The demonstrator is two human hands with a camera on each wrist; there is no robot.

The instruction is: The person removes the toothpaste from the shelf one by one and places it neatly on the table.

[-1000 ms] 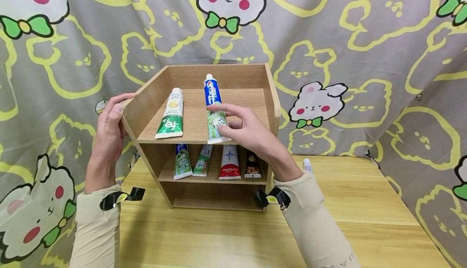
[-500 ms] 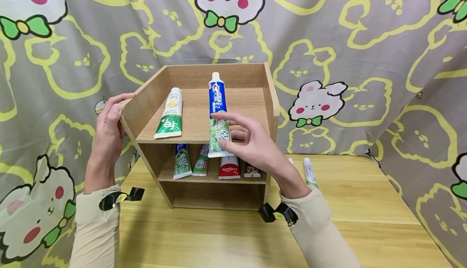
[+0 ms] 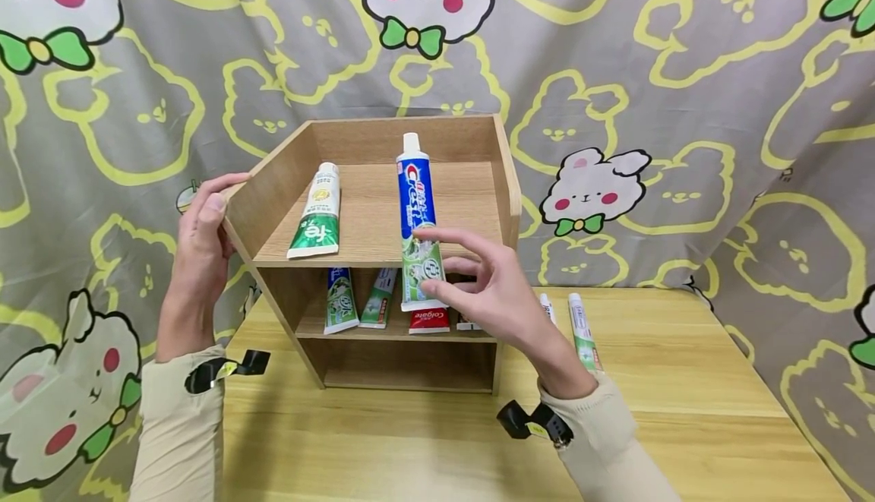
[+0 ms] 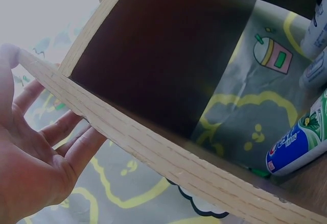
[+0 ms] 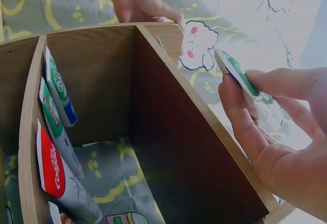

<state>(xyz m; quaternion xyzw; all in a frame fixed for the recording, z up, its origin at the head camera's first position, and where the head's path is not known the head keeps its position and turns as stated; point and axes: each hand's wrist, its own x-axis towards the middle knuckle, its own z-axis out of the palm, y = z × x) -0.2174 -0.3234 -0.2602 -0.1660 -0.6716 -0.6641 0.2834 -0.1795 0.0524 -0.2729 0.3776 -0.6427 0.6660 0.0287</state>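
A wooden shelf unit (image 3: 367, 217) stands on the table. With the fingers of my left hand (image 3: 198, 255) I hold the front edge of its left side panel (image 4: 168, 157). My right hand (image 3: 495, 289) pinches a blue and green Crest toothpaste tube (image 3: 418, 206) between thumb and fingers, cap upward, in front of the top shelf. A white and green toothpaste tube (image 3: 318, 209) lies to its left on that shelf. Below, the middle shelf bears a blue and green tube (image 3: 339, 301), a green and white tube (image 3: 378, 301) and a red Colgate tube (image 3: 429, 320).
On the wooden table (image 3: 683, 380), right of the shelf unit, lie a white and green tube (image 3: 582, 331) and another partly hidden tube (image 3: 548, 306). The lowest compartment (image 3: 410, 365) faces the front. A patterned curtain (image 3: 472, 84) hangs close behind.
My right hand has drawn the Crest toothpaste tube toward me, slightly right and down, away from the top shelf. The left hand stays on the side panel.
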